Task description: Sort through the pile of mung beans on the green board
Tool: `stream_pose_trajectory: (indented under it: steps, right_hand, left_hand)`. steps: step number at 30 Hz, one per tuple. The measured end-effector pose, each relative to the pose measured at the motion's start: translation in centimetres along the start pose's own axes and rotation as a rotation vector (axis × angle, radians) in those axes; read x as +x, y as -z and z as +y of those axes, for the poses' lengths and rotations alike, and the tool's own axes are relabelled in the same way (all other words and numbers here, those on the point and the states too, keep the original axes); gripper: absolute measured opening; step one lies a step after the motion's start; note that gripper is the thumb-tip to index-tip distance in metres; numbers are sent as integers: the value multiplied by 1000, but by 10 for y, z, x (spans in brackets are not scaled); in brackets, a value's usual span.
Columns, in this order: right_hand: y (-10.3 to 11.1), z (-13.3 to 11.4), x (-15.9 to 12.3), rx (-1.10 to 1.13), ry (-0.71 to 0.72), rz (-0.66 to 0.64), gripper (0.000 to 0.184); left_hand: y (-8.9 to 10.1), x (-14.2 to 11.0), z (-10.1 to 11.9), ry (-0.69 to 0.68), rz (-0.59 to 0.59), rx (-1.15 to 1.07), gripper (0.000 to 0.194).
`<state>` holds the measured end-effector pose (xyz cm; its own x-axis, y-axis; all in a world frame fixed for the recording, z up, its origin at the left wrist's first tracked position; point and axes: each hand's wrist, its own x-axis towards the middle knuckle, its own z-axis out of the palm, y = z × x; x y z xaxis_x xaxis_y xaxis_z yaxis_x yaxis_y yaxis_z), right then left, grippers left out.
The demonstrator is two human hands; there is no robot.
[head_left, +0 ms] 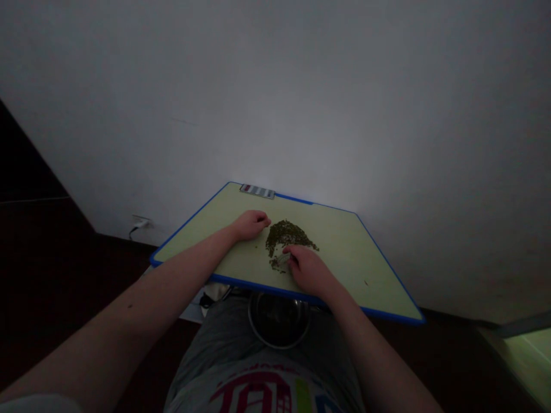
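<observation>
A heap of small dark green grains (pixel 287 232), which look like beans or seeds, lies spread on a pale yellow board (pixel 344 252) with a blue edge. My right hand (pixel 309 269) is closed at the near side of the heap. Between its thumb and fingers is a small pale, ridged piece (pixel 283 258), held low over a few scattered grains; its exact kind is unclear. On the left of the heap, my left hand (pixel 251 224) rests at the board with its fingers curled together. Whether anything is pinched in them is too small to tell.
Below the board's near edge, a round metal bowl (pixel 255 327) sits at my lap. A labelled strip (pixel 257 191) lies along the board's far edge, close to the white wall (pixel 301 103). At the left, a plug with a cord (pixel 140 224) is in the wall.
</observation>
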<state>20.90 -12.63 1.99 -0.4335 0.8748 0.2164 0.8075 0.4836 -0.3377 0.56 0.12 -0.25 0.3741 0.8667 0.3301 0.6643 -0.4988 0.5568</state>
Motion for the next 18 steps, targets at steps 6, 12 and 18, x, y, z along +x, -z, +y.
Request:
stream_pose_trajectory:
  steps: [6,12,18]
  right_hand:
    - [1,-3,1,26,53,-14,28]
    - [3,-6,-4,74,83,-55,28]
    - [5,-3,-16,99,53,-29,28]
  left_hand:
    - [1,-2,2,-5,4,-9,34]
    - [2,-2,3,12,4,-11,33]
    - [2,0,2,-3,-5,-1,33]
